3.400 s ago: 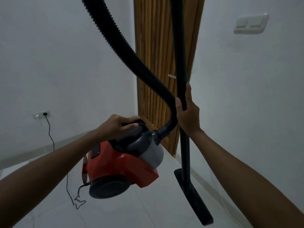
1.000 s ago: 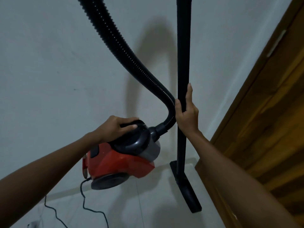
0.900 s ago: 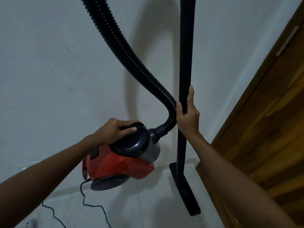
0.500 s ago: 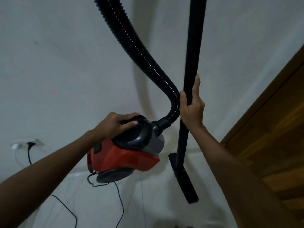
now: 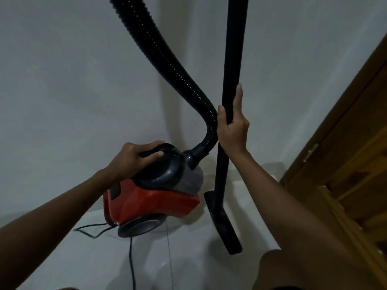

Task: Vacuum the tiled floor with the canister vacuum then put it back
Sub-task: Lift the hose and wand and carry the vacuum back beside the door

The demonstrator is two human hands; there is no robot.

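A red and grey canister vacuum (image 5: pixel 155 203) hangs low over the white tiled floor (image 5: pixel 188 262), close to the white wall. My left hand (image 5: pixel 136 158) grips its dark top handle. A ribbed black hose (image 5: pixel 167 59) rises from its front and leaves the top of the frame. Beside it stands the black wand tube (image 5: pixel 230 80), upright, with my right hand (image 5: pixel 232 126) closed around it at mid height. The flat black floor nozzle (image 5: pixel 224 225) at the wand's foot sits near the floor, right of the canister.
The black power cord (image 5: pixel 130 260) trails from the canister's rear across the floor toward me. A wooden door and frame (image 5: pixel 345 164) fill the right side. A white wall (image 5: pixel 73 80) stands straight ahead, meeting the floor behind the vacuum. My knee (image 5: pixel 272 268) shows at the bottom.
I have turned left, so the door swung from the centre to the right edge. Canister and wand came closer to the wall and lower toward the floor. Both grips are unchanged.
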